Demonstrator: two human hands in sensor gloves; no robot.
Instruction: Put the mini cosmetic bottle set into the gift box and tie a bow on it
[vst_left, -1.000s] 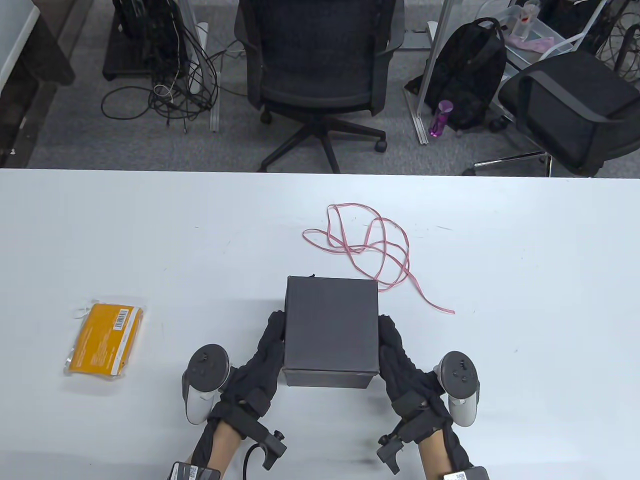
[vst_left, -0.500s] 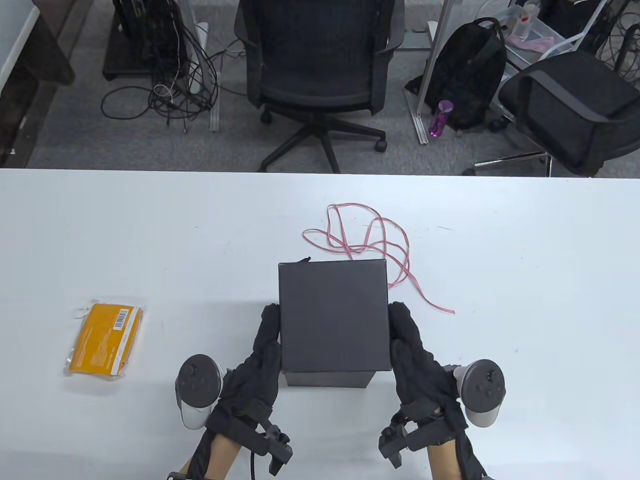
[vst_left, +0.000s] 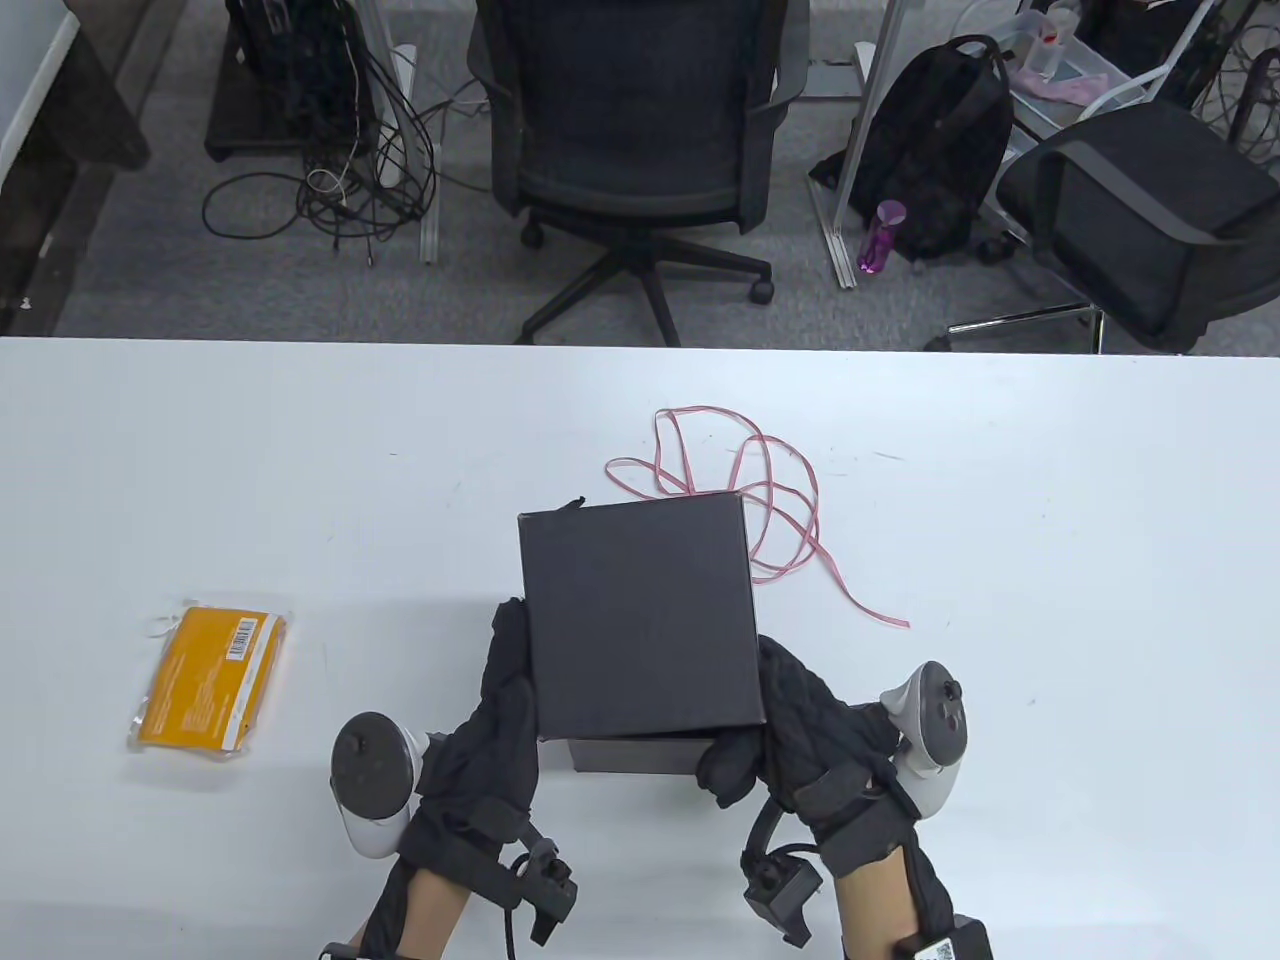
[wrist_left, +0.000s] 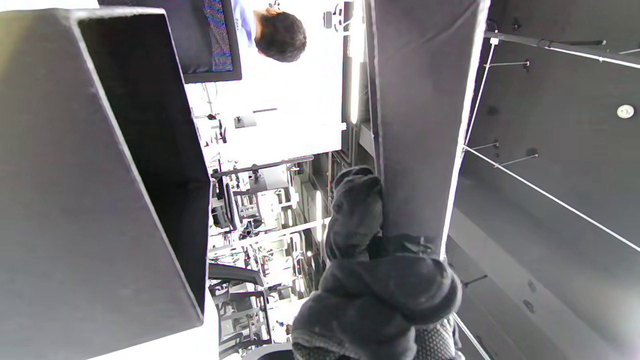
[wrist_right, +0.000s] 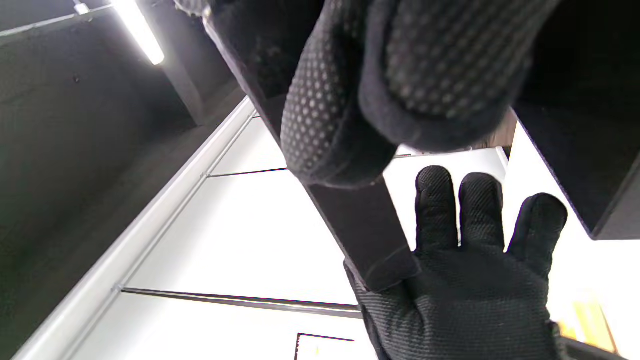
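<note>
Both hands, left hand (vst_left: 505, 690) and right hand (vst_left: 790, 730), grip the black gift box lid (vst_left: 640, 615) lifted above its base (vst_left: 635, 757); opening step underway, next set lid aside and fetch the orange cosmetic packet (vst_left: 212, 678) lying left on the bench (vst_left: 1050, 520).

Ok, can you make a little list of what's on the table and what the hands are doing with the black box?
lid: black lid lifted off the box base, tilted
left hand: left hand holds the lid's left side
right hand: right hand grips the lid's right near corner
ribbon: pink ribbon loose on the table, behind the box
packet: orange packet lies at the left, untouched
</note>
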